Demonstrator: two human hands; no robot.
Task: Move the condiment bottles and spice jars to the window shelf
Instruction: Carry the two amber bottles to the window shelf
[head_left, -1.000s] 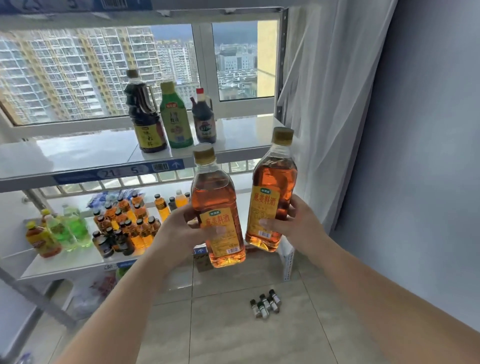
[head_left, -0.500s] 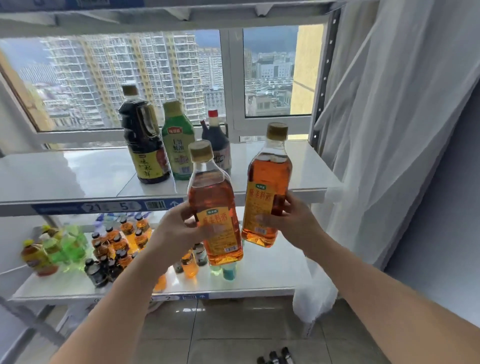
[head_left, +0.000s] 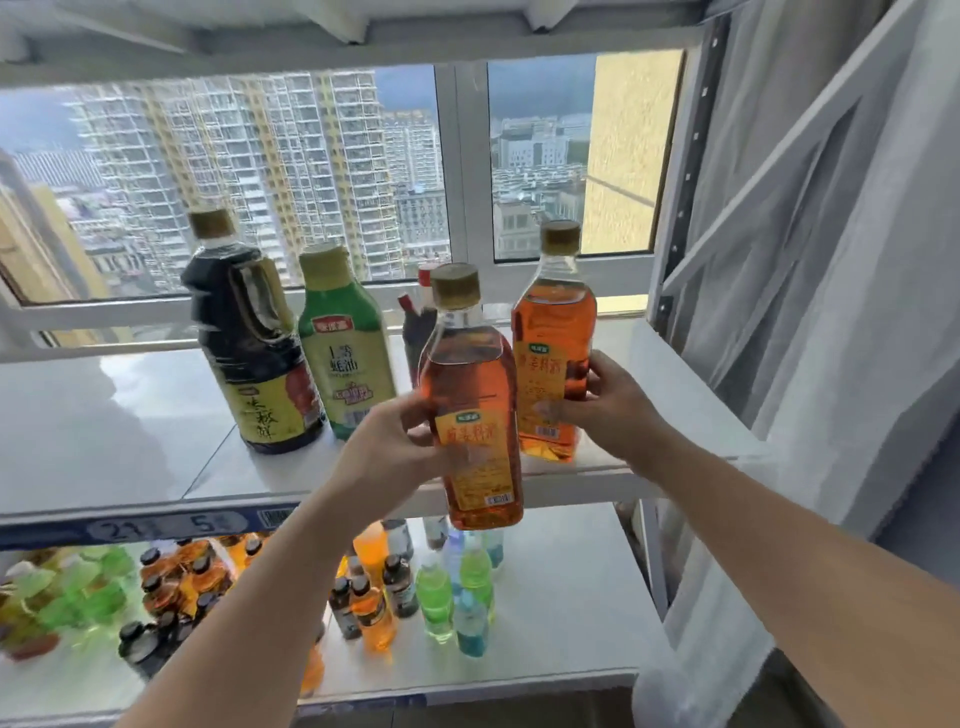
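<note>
I hold two amber cooking-wine bottles with gold caps and orange labels. My left hand (head_left: 387, 449) grips the nearer bottle (head_left: 470, 384), which hangs in front of the shelf edge. My right hand (head_left: 610, 408) grips the farther bottle (head_left: 553, 332), whose base is at or just above the white window shelf (head_left: 130, 431). On that shelf stand a big dark soy-sauce bottle (head_left: 249, 343), a green-labelled oyster-sauce bottle (head_left: 343, 348) and a small dark bottle with a red cap (head_left: 418, 322), partly hidden behind the nearer amber bottle.
The lower shelf (head_left: 561, 613) carries several small drink bottles (head_left: 395, 592) in green, orange and blue. A white curtain (head_left: 831, 260) hangs at the right beside the rack upright (head_left: 675, 208). The window frame (head_left: 467, 166) stands behind the shelf. A blue label strip (head_left: 156, 527) runs along the shelf edge.
Both hands have lifted the amber bottles up and forward towards the window shelf. The view has come closer to the shelf, and the floor has dropped out of sight.
</note>
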